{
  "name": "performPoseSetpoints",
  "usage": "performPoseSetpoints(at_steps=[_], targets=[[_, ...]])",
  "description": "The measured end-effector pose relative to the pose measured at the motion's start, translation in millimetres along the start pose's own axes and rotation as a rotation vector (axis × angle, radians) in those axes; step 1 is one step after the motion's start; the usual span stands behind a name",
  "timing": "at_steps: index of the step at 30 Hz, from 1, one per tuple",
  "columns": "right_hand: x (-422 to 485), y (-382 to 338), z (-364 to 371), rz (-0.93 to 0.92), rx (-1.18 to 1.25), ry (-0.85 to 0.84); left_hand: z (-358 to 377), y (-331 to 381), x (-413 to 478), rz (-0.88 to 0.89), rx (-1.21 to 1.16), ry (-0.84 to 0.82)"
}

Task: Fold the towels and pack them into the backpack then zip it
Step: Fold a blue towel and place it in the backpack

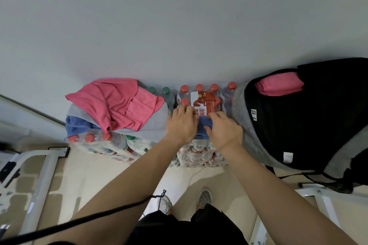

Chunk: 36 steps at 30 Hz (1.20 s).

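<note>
Pink, grey and blue cloth in a heap: loose pink towel (pixel 117 101) uppermost, grey towel (pixel 157 123) beneath it, loose blue towel (pixel 76 125) lowest, hanging toward the left edge of the left bottle pack (pixel 111 145), a shrink-wrapped block of red- and green-capped bottles set against the pale wall (pixel 179 26). Just beside it on the right, the middle bottle pack (pixel 201 153), red-capped, with a red printed label at its far edge. To the right, touching that pack, a black and grey backpack (pixel 298 129), mouth open, with a folded pink towel (pixel 278 84) lying inside near its far end. White metal frame (pixel 39 175) on the floor at left; black cord (pixel 99 215) crossing the left forearm; two shoes (pixel 204 198) below. Folded blue towel (pixel 202 123) lies on the near half of the middle bottle pack, largely hidden by both hands. Left hand (pixel 182 125): palm down on the towel's left part, fingers fairly straight, pressing. Right hand (pixel 225 131): fingers curled over the towel's far edge, thumb on its top, pinching the cloth.
</note>
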State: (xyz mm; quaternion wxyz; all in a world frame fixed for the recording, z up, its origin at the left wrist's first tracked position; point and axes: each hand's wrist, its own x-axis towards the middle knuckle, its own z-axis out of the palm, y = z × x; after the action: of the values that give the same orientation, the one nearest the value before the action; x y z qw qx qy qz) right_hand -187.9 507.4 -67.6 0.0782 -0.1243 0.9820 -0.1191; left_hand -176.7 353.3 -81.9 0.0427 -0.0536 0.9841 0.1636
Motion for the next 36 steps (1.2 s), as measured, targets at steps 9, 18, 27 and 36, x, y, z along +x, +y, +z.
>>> performPoseSetpoints(at_steps=[9,18,27,36], targets=[[28,-7,11,-0.23,-0.047,0.23,30,-8,-3,0.051,0.128,0.007],[36,10,57,-0.182,-0.088,0.059,39,-10,0,0.038,0.076,-0.03],[38,3,64,-0.072,-0.052,0.149,45,-13,10,0.055,0.177,0.035],[26,3,48,-0.124,-0.087,0.021,36,-17,2,0.09,0.024,-0.102]])
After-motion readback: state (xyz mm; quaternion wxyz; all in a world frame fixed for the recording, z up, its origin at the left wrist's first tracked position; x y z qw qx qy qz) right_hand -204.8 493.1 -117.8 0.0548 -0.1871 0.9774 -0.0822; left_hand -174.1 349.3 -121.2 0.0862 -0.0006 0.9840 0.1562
